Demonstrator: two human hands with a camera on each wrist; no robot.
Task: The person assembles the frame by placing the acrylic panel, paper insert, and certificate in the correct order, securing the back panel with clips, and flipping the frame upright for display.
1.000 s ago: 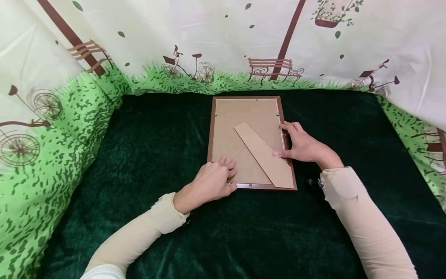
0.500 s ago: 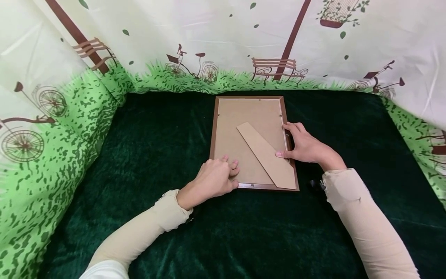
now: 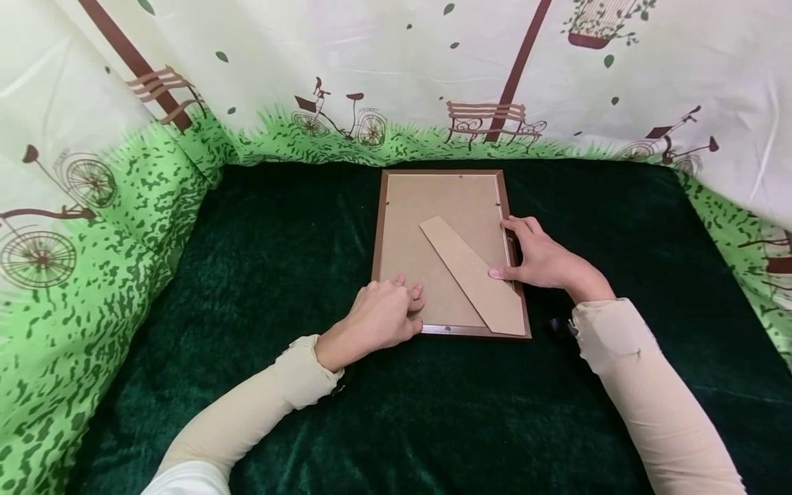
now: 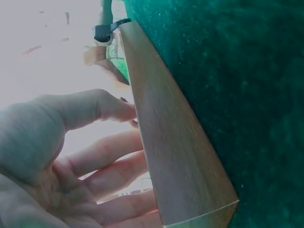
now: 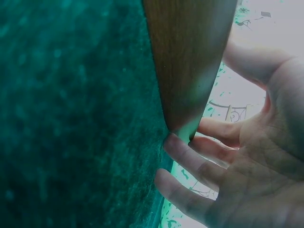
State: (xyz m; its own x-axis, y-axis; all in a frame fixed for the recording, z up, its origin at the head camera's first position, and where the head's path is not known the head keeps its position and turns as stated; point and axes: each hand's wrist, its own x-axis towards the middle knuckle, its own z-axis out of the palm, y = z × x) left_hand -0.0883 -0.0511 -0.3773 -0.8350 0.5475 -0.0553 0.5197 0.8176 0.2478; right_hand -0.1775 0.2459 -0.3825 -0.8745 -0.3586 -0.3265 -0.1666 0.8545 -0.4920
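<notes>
A brown-edged picture frame [image 3: 378,240] lies face down, its tan backing board upward. Slanting across the board is a flat easel stand [image 3: 464,268]. My left hand [image 3: 379,316] rests on the frame's near left corner, fingers on the board and thumb at the near edge. In the left wrist view, loosely bent fingers [image 4: 109,152] lie over the brown side. My right hand [image 3: 547,260] is at the right edge, its thumb over the border by the stand. The right wrist view shows relaxed fingers [image 5: 192,161] beside the frame's side [image 5: 190,52], some off it.
Dark green velvety cloth [image 3: 278,240] covers the surface under the frame. Behind and at both sides hangs a printed curtain [image 3: 402,75] with bicycles and benches. A small dark object [image 3: 560,327] shows beside the right sleeve cuff.
The whole view shifts slightly to the right between the first two frames. Both hands keep their places on the picture frame, which stays put on the cloth.
</notes>
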